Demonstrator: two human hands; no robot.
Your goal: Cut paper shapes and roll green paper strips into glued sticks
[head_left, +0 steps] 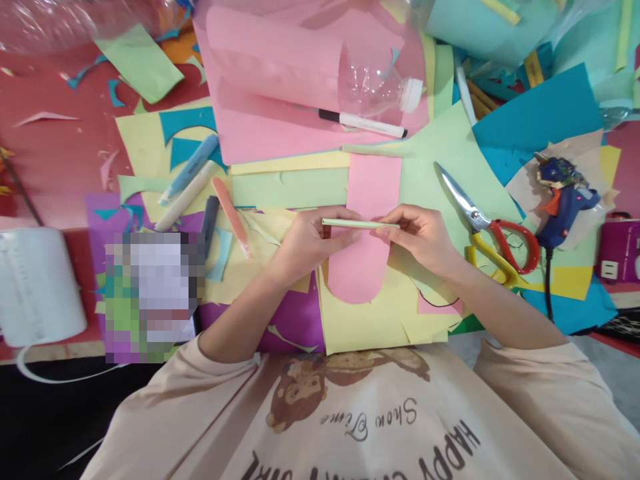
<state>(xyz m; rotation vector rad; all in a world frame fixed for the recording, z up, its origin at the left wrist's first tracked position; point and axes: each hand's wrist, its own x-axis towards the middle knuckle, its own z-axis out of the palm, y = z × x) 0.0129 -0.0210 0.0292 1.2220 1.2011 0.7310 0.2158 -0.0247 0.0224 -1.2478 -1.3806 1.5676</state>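
Between my two hands I hold a narrow folded strip of pale green paper, seen nearly edge-on. My left hand pinches its left end with thumb and fingers. At the right end, my right hand grips it the same way. Below the strip lies a pink paper piece with a rounded lower end, resting on yellow paper. To the right of my right hand are scissors with one red and one yellow handle, blades pointing away from me.
A clear plastic bottle wrapped in pink paper lies at the back, with a black-and-white marker before it. A blue glue gun rests at right. Several markers and paper scraps lie left, near a white box-like object.
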